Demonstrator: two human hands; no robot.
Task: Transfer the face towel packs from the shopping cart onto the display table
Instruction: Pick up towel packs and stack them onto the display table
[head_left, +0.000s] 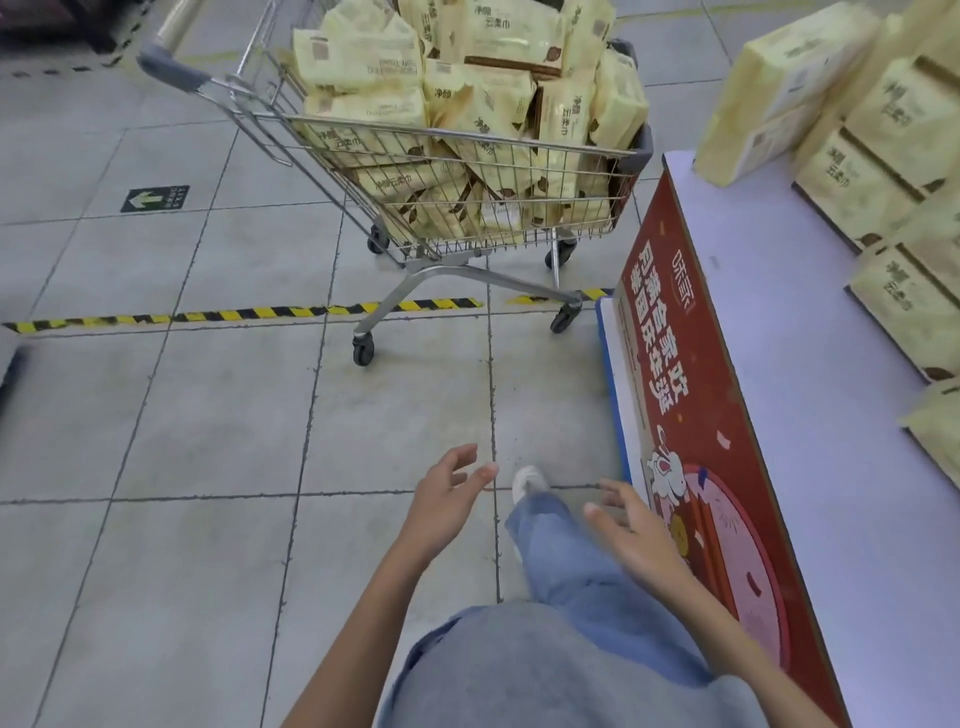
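Reaching out low in the lower middle of the frame, the left hand (447, 483) and the right hand (628, 530) held nothing, their fingers spread and loosely bent. The step in hand looked like the approach to the shopping cart (415, 130) for another load. To do it well, the person would probably need to close in on the cart's near side and take a pack from the top of the heap rather than tug one from below. Gripping it by its broad faces with both hands should keep the soft wrapper from slipping.

Both forearms ran up from the bottom edge, palms turned inward toward each other and well apart. A leg in blue jeans (561, 551) and a white shoe (527, 480) showed between them. The right hand hovered just beside the red printed panel (691, 395) on the side of the display table (779, 338), at the right of the frame.

The face towel packs (363, 57) lay heaped above the cart's rim in the upper middle, well apart from both hands. More stacked packs (872, 171) lined the table at the upper right. Yellow-and-black floor tape (249, 313) crossed the tiles under the cart, and a green arrow sticker (155, 198) sat at the left.
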